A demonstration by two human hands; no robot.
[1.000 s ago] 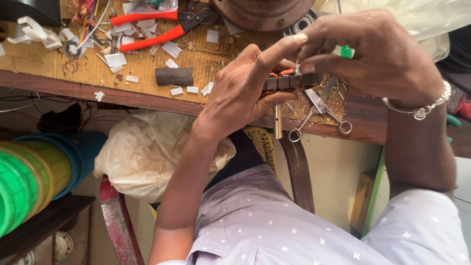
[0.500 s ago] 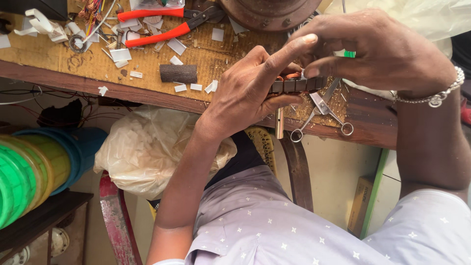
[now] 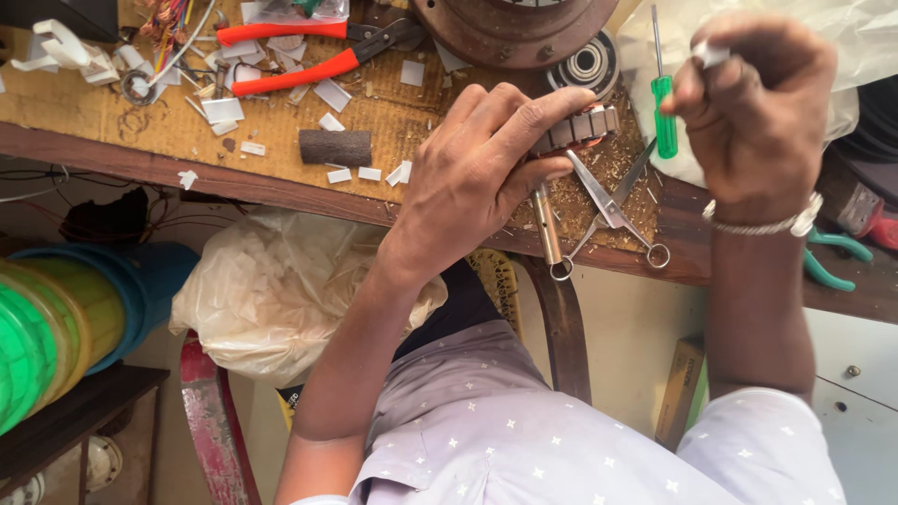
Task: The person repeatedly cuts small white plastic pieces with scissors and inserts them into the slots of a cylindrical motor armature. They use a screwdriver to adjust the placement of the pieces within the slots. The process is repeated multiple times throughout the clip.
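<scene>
Head view looks down on a cluttered wooden bench with both hands well apart from each other. Left hand is clamped on a small slotted metal rotor, thumb and forefinger closing around it, and its steel shaft sticks out below the palm toward the bench edge. Right hand is raised off to the side, curled into a fist that pinches a small white strip at the top (what kind of strip cannot be made out); a silver bracelet circles that wrist. Just beside the rotor lie open scissors on a scatter of shavings, and a green-handled screwdriver stands between the two hands. Farther left on the bench sit red-handled pliers, a dark cylindrical block and scattered white paper slips.
</scene>
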